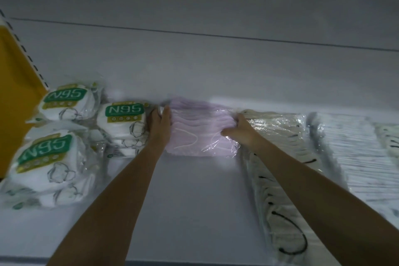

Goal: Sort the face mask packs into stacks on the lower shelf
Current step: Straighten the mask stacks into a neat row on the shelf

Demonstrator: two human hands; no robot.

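Placing: your left hand [160, 124], right hand [240, 130] clasp ends of pink plastic-wrapped mask pack [197, 136]. Next: square it beside green-labelled N95 packs [122, 122], release.

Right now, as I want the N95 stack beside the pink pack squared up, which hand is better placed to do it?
Left, probably. The left hand grips the pink pack at its left edge, right beside that N95 stack; the right hand holds the opposite edge, by the cream packs.
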